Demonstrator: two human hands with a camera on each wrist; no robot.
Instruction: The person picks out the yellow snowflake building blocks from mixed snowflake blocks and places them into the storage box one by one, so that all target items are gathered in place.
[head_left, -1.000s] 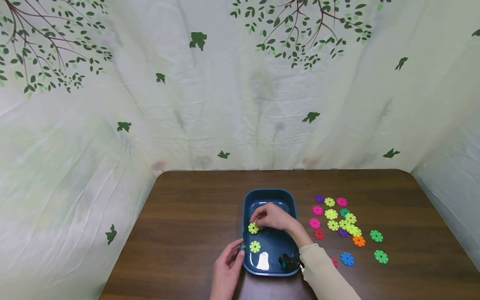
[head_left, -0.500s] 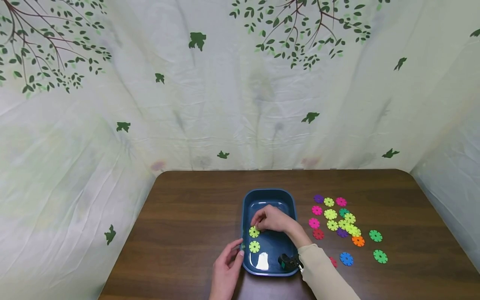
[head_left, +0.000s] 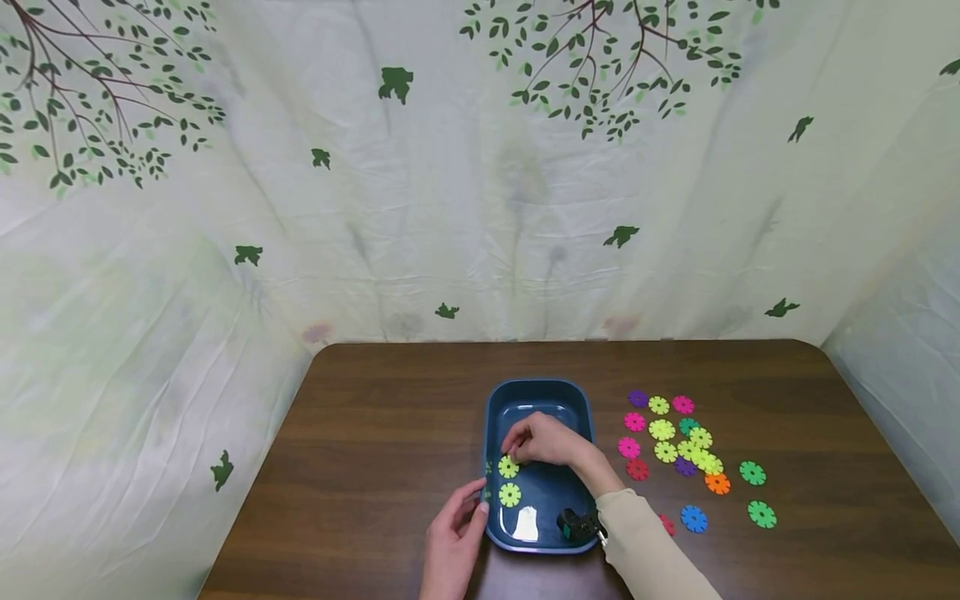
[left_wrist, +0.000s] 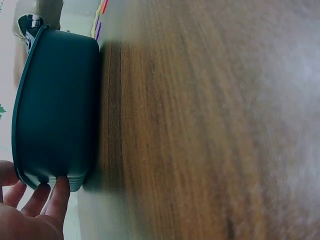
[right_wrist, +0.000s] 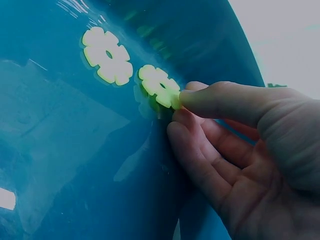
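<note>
The lime-yellow, flower-shaped plastic disc (right_wrist: 158, 86) has moved nearer a matching flat disc (right_wrist: 107, 56) inside the rectangular blue plastic tray (head_left: 547, 483); my right fingers (right_wrist: 195, 155) pinch its edge, probably for control, while my left fingers (left_wrist: 59, 200), nearly straight, touch the tray's outer wall, presumably steadying it

Lime-yellow discs (head_left: 507, 498), blue tray (head_left: 553, 492), brown grained table (head_left: 405, 417), white leaf-patterned cloth (head_left: 480, 200).

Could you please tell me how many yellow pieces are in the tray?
2: one yellow piece is pinched by the right hand; the other yellow piece lies beside it on the tray. The hand could hide more.
</note>
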